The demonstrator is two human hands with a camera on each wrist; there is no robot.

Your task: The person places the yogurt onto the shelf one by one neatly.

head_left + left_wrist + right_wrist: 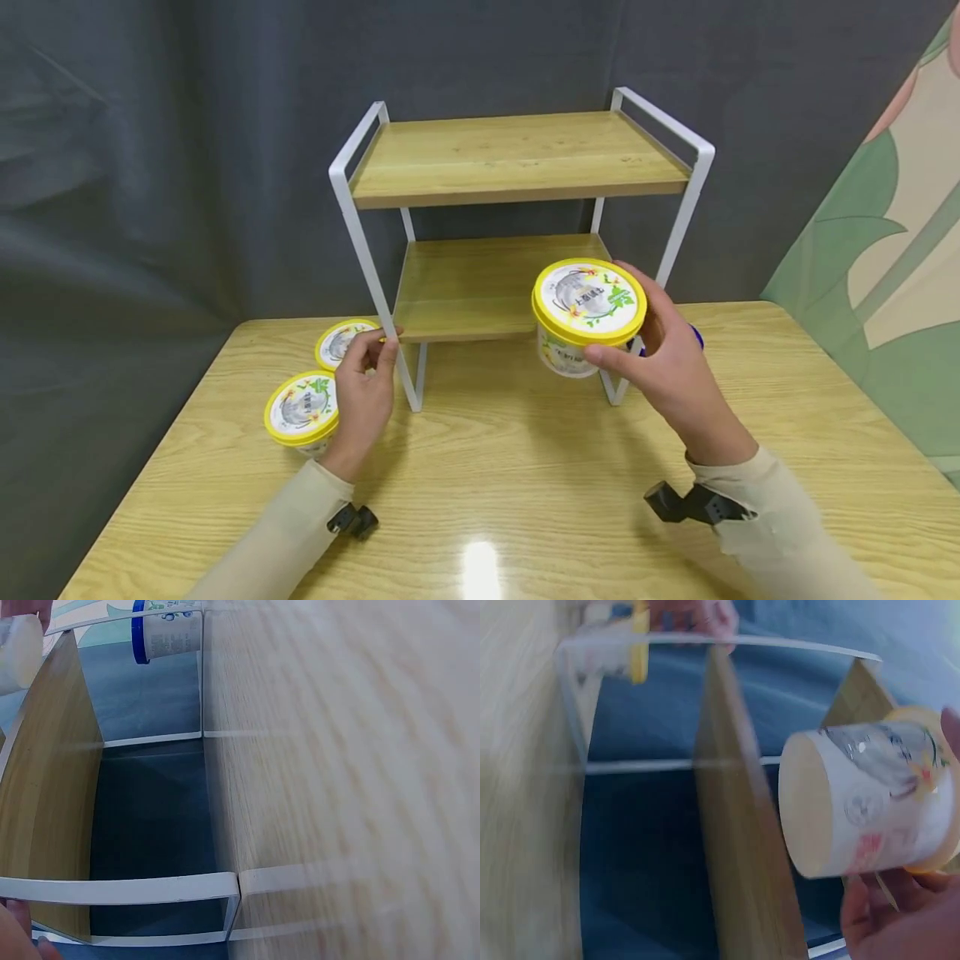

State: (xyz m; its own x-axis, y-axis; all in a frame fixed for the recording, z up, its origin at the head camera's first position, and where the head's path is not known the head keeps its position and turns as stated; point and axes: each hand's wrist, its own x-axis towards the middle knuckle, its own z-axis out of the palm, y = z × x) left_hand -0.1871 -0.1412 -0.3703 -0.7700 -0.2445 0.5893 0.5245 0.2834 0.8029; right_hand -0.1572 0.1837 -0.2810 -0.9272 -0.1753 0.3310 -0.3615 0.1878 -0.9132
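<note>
A white tub with a yellow lid (588,302) is gripped in my right hand (667,367), thumb at the near side and fingers round the far right side. In the head view it is held up before the lower board of a two-tier shelf rack (517,158); the right wrist view shows the tub's plain base (806,806). My left hand (365,400) pinches the rack's left front post at the level of the lower board. Beside that hand, two more yellow-lidded tubs stand on the table, a near one (303,408) and a far one (341,340), both partly covered by the hand.
Behind my right hand a blue-lidded tub (169,636) stands on the table, right of the rack. White metal frames (686,217) bound the rack's sides. A dark curtain (495,50) hangs behind the wooden table (480,467), with a patterned panel (885,250) at the right.
</note>
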